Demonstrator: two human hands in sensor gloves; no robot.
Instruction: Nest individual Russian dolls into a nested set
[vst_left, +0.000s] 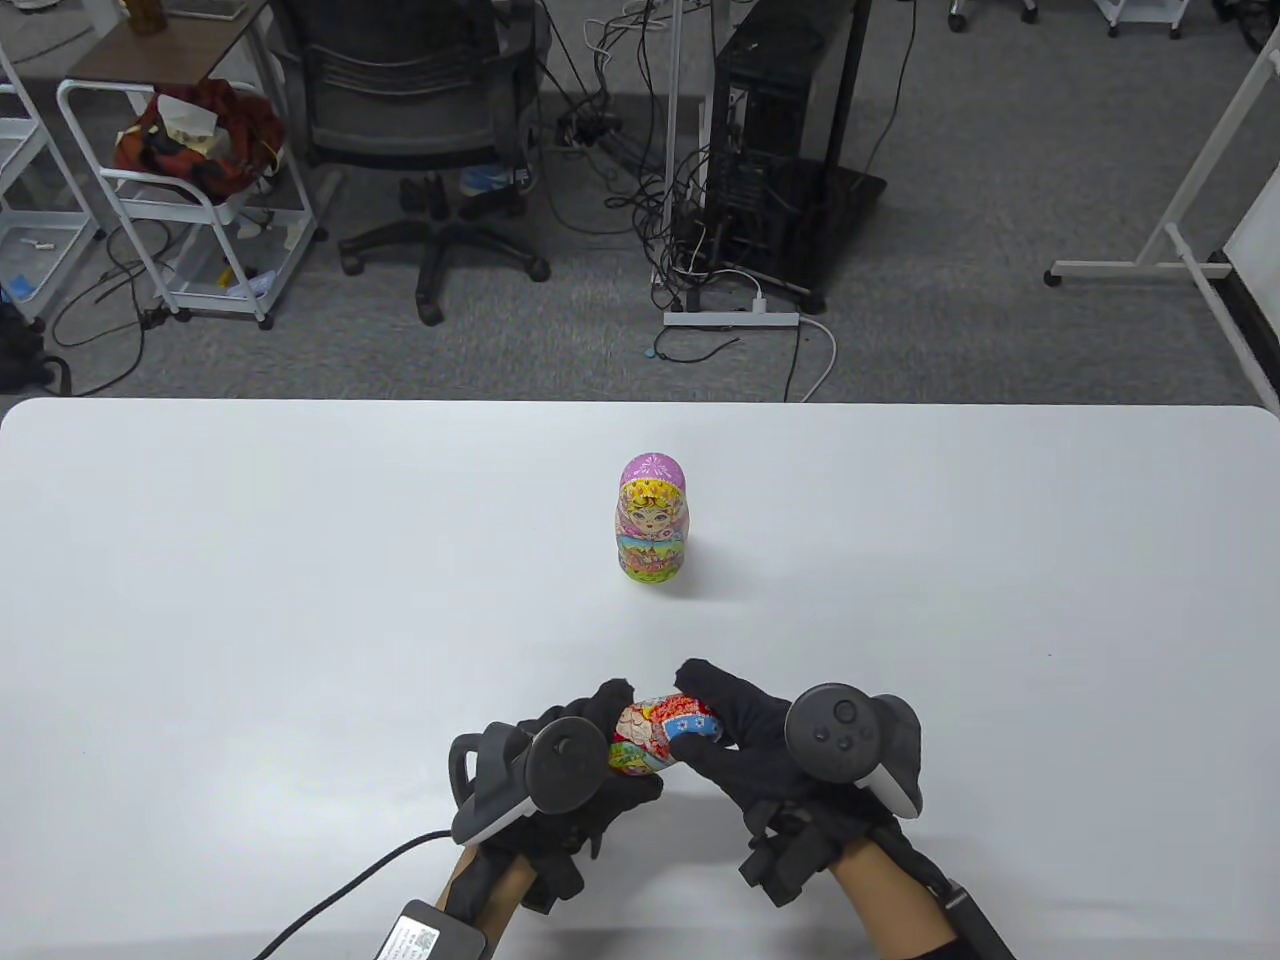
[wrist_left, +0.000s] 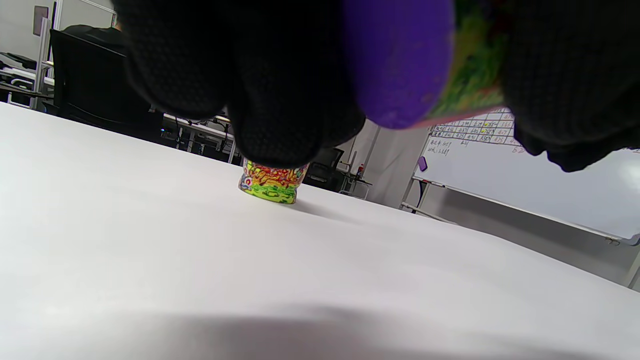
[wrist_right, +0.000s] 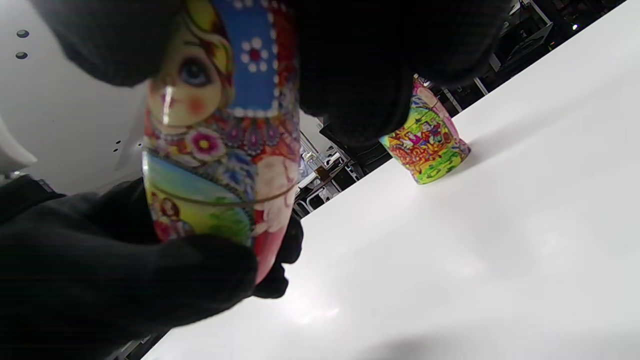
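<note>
White table (vst_left: 300, 600) carries an upright pink-topped doll (vst_left: 651, 518), closed, while both hands grasp a closed red doll (vst_left: 660, 737) sideways.

Bright, even overhead light; soft shadows on the counter (vst_left: 300, 560); wrist views blur close-up gloves, mild glare.

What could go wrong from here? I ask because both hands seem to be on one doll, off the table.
The red-scarf doll is gripped on its side between the left hand and right hand, apparently above the table. If its halves part suddenly, one may drop and roll. The right wrist view shows a seam; a skewed pull could jam it. The pink-scarf doll stands alone and upright, so a careless reach might topple it.
</note>
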